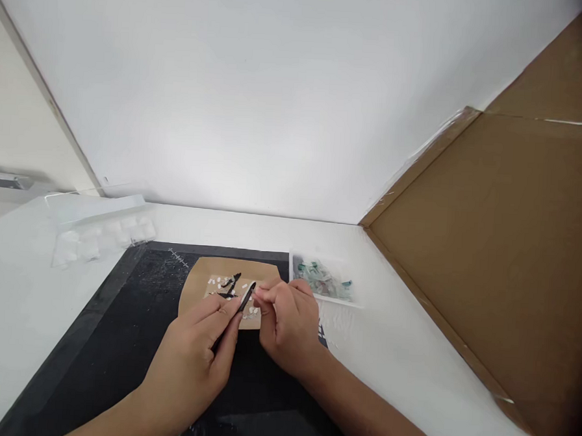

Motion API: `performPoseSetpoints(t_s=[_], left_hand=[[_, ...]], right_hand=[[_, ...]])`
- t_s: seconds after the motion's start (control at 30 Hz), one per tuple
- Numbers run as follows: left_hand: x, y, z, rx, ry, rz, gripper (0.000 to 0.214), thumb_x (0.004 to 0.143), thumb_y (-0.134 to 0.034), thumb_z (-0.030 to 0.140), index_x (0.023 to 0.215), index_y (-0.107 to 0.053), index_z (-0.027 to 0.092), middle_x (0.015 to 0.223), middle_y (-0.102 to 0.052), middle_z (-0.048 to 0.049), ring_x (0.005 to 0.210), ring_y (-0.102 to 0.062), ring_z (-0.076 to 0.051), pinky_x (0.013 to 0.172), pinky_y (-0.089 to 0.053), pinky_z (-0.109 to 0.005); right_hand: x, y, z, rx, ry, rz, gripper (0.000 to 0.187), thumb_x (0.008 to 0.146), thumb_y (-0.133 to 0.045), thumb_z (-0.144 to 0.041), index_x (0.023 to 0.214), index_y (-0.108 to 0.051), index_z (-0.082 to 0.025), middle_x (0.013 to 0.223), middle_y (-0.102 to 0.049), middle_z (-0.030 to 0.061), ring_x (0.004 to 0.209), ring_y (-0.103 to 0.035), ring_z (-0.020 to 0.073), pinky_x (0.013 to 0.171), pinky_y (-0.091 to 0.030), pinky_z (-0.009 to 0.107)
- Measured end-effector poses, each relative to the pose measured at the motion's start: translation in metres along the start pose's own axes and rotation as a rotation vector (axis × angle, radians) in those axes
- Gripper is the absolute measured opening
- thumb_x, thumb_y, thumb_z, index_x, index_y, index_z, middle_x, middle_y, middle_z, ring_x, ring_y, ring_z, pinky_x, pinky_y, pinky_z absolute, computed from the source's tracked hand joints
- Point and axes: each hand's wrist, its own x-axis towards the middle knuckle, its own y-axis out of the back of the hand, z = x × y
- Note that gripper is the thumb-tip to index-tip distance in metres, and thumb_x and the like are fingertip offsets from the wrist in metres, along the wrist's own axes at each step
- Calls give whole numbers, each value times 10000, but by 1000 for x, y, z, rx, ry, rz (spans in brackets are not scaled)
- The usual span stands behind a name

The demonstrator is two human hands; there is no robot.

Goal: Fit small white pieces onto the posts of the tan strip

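My left hand [199, 343] is closed round a slim, dark stick-like piece [246, 297] with a pale strip along one side. Its tip points up and away, toward my right hand [288, 315]. The fingers of that right hand are pinched together beside the tip; whatever lies between them is too small to make out. Beneath both hands is a tan board [194, 281] with rounded corners. Small white bits and several black slivers [233, 283] are scattered on a paler rectangle in its middle, partly covered by my fingers.
A black mat [139, 327] lies under the board on the white table [396, 353]. Just right is a shallow white tray [321, 278] of green and clear pieces. A clear plastic box [105, 234] sits back left. A cardboard panel [504, 255] borders the right, a white wall the back.
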Motion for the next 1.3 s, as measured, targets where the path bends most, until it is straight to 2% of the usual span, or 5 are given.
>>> performPoseSetpoints(t_s=[0.23,0.57,0.73,1.07,1.3], left_hand=[[4,0,-2,9,-24,22,254,1024,-592,162,1225,-737,219,886,-725,-28,803,-709,-146,765,-590,-237],[5,-5,-19,22,36,70,223,1016,-625,222,1202,-747,222,1003,-772,-38,747,-732,-145,734,-628,-264],[6,-5,-26,72,-4,82,203,1005,-642,230,1167,-759,196,952,-780,-46,826,-752,-168,787,-614,-265],[12,-1,-26,84,19,65,227,1019,-627,252,1202,-752,203,900,-778,-23,744,-710,-135,718,-569,-228],[11,-1,-29,87,40,55,215,1022,-626,277,1171,-757,195,890,-761,-19,727,-712,-128,717,-570,-224]], right_hand=[[8,15,17,85,14,-85,135,1015,-540,-116,955,-514,-234,835,-735,-11,791,-728,165,742,-400,346],[13,49,91,-100,-910,254,143,1043,-447,-377,1040,-435,-235,1003,-653,111,828,-648,252,726,-475,395],[7,59,121,-120,-926,213,263,983,-487,-360,1171,-516,-177,1120,-668,184,1001,-660,295,823,-505,423],[7,82,135,-199,-879,-309,265,884,-637,-374,1062,-775,-236,855,-770,54,741,-688,220,670,-465,335],[10,94,139,-205,-819,-303,295,938,-640,-537,910,-792,-285,939,-807,24,840,-695,231,655,-430,315]])
